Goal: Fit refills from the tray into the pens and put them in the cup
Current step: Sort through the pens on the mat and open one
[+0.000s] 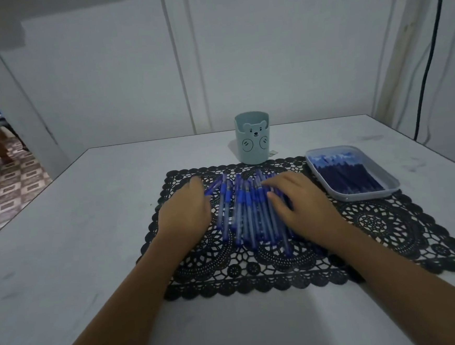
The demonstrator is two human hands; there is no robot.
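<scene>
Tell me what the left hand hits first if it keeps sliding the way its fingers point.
The left hand points away and slightly right; likely the far ends of the leftmost pens, then the bear cup. Depth is unclear.

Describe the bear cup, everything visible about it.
The cup is a pale blue-green cylinder, plastic by its look, with a bear's head cut out at the front rim and a printed face and two paws below. It stands upright on the white table, at the far edge of the black lace mat, its base just meeting that edge. No pens show above its rim; its inside is hidden. Neither hand touches it.
</scene>
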